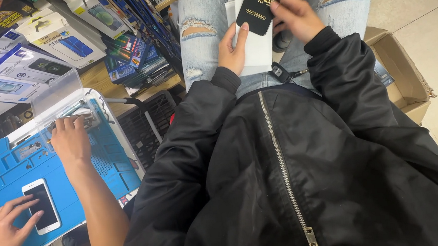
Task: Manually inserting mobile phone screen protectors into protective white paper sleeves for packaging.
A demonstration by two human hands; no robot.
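Note:
I sit in a black zipped jacket and torn light jeans. My left hand (pixel 232 51) rests on my lap, its fingers under a white flat packet (pixel 257 50) and touching a small black packet (pixel 256 13). My right hand (pixel 294 11) grips that black packet from the right side, with the thumb on top. A black car key (pixel 282 72) lies on my lap just below the white packet.
At left, another person's hands work on a blue mat (pixel 6 173): one on a white phone (pixel 42 205), one at a tool tray (pixel 68 112). Boxed phone accessories (pixel 25 64) are stacked at upper left. An open cardboard box (pixel 401 73) stands at right.

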